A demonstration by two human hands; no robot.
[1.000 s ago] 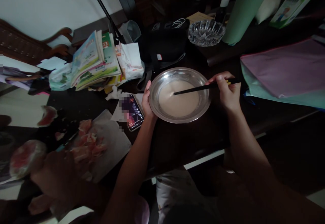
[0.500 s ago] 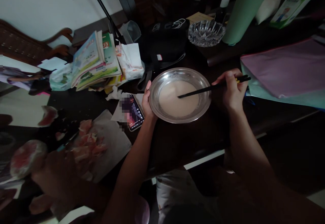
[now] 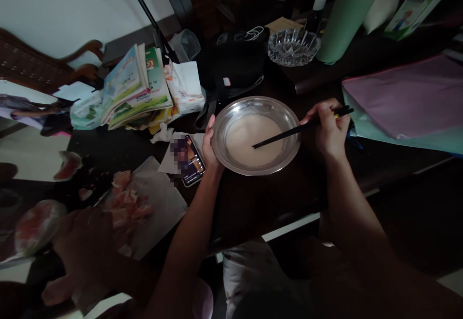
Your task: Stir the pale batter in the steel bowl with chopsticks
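A shiny metal bowl (image 3: 291,152) of pale, milky liquid (image 3: 249,126) sits on the dark table in front of me. My left hand (image 3: 210,147) grips its left side, thumb near the rim and the other fingers partly hidden beneath. In my right hand (image 3: 331,126), dark chopsticks (image 3: 282,136) slant down to the left over the rim, tips in the liquid. The chopsticks lie close together, so I cannot tell them apart along most of their length. Beside my left wrist, a lit phone (image 3: 193,162) lies on white paper.
At lower left, another person's hand (image 3: 85,242) is near peeled pinkish fruit pieces (image 3: 126,198) on a sheet (image 3: 162,193). Behind stand stacked books (image 3: 126,77), a tissue pack (image 3: 186,87), a black bag (image 3: 231,63) and a glass ashtray (image 3: 293,48). A pink-and-green folder (image 3: 401,97) lies right.
The chopstick tips have shifted slightly down toward me in the liquid, and my right hand has moved a little left. The phone picture differs. The other person's hand has moved slightly.
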